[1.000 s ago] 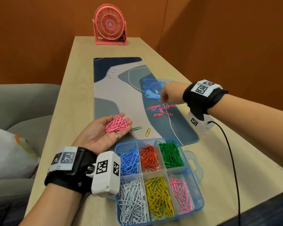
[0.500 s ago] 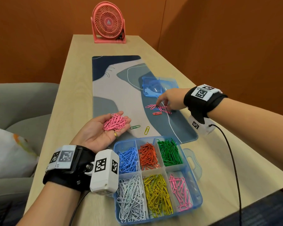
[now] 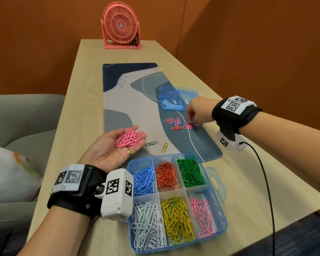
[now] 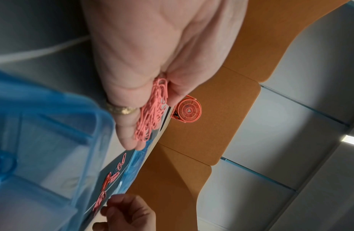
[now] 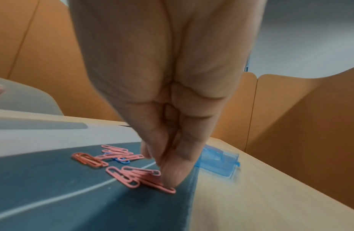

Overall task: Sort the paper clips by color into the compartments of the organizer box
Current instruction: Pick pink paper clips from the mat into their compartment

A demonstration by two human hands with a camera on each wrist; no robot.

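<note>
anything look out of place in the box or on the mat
The organizer box looks cleanly sorted, one color per compartment. On the mat, a blue clip and an orange clip lie among the loose pink ones, and a green clip and a yellow clip lie apart.

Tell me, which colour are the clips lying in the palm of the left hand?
Pink clips; the head view shows them best.

Organizer box point(image 3: 222, 221) before the mat point(image 3: 118, 93); fan point(image 3: 120, 26) behind

I'm in an office nook: orange padded partition walls point(image 3: 248, 52) around my narrow wooden table point(image 3: 238, 182), a grey sofa point(image 3: 26, 117) beside it, a pink desk fan point(image 3: 120, 26).
</note>
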